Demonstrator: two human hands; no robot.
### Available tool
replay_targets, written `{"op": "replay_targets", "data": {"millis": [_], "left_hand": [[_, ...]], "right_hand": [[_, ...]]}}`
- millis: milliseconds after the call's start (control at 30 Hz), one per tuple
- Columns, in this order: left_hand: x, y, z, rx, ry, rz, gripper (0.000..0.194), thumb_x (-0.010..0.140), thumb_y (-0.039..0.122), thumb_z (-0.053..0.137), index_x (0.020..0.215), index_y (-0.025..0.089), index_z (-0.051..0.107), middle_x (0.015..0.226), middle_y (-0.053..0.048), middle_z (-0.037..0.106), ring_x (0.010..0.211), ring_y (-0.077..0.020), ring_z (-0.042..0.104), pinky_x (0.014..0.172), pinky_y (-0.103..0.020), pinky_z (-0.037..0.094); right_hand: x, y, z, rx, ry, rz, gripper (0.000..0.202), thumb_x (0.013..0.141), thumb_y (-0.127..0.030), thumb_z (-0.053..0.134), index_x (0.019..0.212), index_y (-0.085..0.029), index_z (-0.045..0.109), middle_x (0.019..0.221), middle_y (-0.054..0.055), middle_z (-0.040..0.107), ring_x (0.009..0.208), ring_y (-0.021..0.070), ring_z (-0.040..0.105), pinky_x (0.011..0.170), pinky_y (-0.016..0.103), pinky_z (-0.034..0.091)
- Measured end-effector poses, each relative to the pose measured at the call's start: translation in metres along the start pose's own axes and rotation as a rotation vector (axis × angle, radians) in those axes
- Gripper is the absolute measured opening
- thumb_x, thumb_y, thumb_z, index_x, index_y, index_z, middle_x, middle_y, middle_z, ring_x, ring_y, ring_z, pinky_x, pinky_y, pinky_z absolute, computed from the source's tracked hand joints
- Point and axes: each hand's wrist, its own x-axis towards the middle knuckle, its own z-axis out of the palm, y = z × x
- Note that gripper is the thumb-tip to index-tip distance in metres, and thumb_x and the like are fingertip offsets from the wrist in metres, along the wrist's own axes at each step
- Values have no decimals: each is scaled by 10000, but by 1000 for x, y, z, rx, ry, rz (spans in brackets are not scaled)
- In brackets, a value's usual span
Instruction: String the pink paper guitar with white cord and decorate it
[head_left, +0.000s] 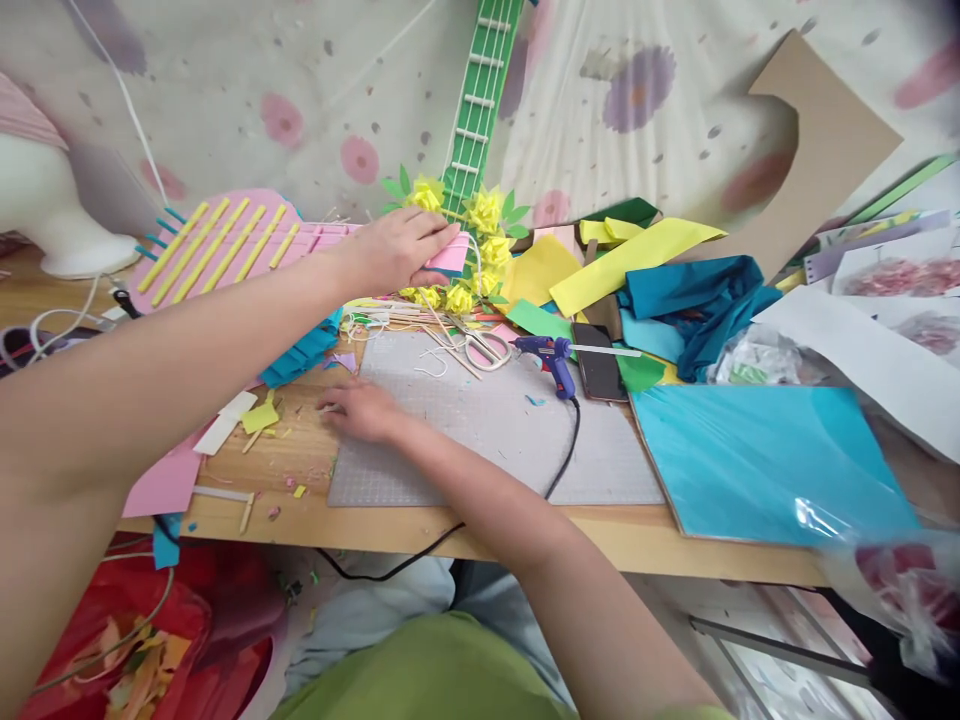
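Holding: left hand (pixel 401 245), one pink piece (pixel 453 252) | right hand (pixel 362 409), one mat's edge (pixel 495 415)

Pink guitar-like piece (pixel 250 242): matt, papery. Glue gun (pixel 551 352): smooth plastic. Tabletop (pixel 615 527): wood. Blue sheet (pixel 757 450): glossy.

There's room to pass mid-frame, over the grey mat (pixel 487 405) above the right forearm (pixel 472 485); but scissors (pixel 471 342) bar its top edge, while right of centre, a glue gun (pixel 553 362) and its black cord (pixel 577 432) block the way.
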Motion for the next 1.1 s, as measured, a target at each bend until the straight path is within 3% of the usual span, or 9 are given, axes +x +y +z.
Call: {"op": "replay_targets", "data": {"millis": [133, 233, 400, 567, 667, 733, 900, 1000, 1100], "left_hand": [[-15, -14, 5, 8, -22, -21, 700, 848, 603, 299, 1304, 78, 384, 1244, -162, 466, 1200, -303, 383, 985, -448, 289], [-19, -22, 6, 7, -31, -53, 707, 843, 611, 298, 1314, 86, 363, 1255, -135, 462, 1173, -263, 366, 993, -452, 278], [-24, -28, 6, 24, -33, -66, 704, 847, 608, 291, 1326, 93, 324, 1266, -103, 461, 1154, -229, 341, 1000, -437, 263], [-30, -45, 3, 51, -13, -70, 712, 856, 591, 279, 1340, 70, 300, 1272, -122, 449, 1162, -238, 328, 1007, -438, 245], [-28, -56, 1, 32, 20, -63, 709, 854, 585, 293, 1348, 78, 272, 1265, -119, 453, 1142, -225, 307, 1008, -444, 240], [-25, -57, 1, 53, 18, -63, 727, 850, 591, 299, 1340, 55, 273, 1282, -137, 435, 1137, -231, 300, 1005, -454, 241], [-26, -47, 11, 75, -58, -118, 676, 865, 588, 249, 1325, 94, 289, 1312, -92, 418, 1151, -236, 309, 1006, -468, 250], [-35, -46, 19, 78, -48, -136, 638, 861, 596, 243, 1326, 164, 306, 1275, -47, 456, 1144, -239, 332, 994, -457, 269], [-44, -49, 24, 61, -37, -168, 643, 855, 603, 231, 1338, 183, 292, 1251, -24, 470, 1120, -236, 340, 1000, -473, 268]], "right_hand": [[23, -22, 21, -82, -21, -193, 368, 864, -296, 490, 1230, -267, 517, 1370, 4, 440, 1251, 195, 366, 1035, 349, 279], [32, -28, 33, -146, -103, -257, 370, 882, -332, 457, 1247, -283, 500, 1406, -16, 399, 1314, 220, 280, 1072, 427, 208], [30, -2, 32, -237, -4, 2, 369, 902, -354, 401, 1215, -206, 529, 1362, 49, 452, 1298, 245, 302, 1067, 455, 211], [6, 40, 0, -169, 195, 189, 316, 887, -249, 419, 1154, -170, 569, 1263, 86, 532, 1205, 205, 405, 1026, 373, 295], [-5, 43, -17, -134, 229, 268, 312, 867, -196, 430, 1139, -152, 576, 1173, 94, 582, 1095, 200, 481, 974, 349, 345], [-5, 29, -17, -70, 209, 178, 308, 877, -221, 427, 1148, -182, 567, 1179, 72, 579, 1071, 187, 497, 957, 339, 358], [14, -42, 17, 93, -178, -481, 275, 824, -324, 547, 1075, -236, 620, 1108, 26, 602, 1038, 156, 518, 914, 257, 376], [24, -71, 40, 128, -306, -575, 255, 755, -394, 615, 968, -263, 665, 1058, 33, 593, 986, 179, 537, 873, 275, 392], [27, -79, 51, 140, -399, -591, 174, 768, -389, 584, 845, -263, 676, 971, 20, 603, 918, 183, 543, 824, 290, 400]]}}
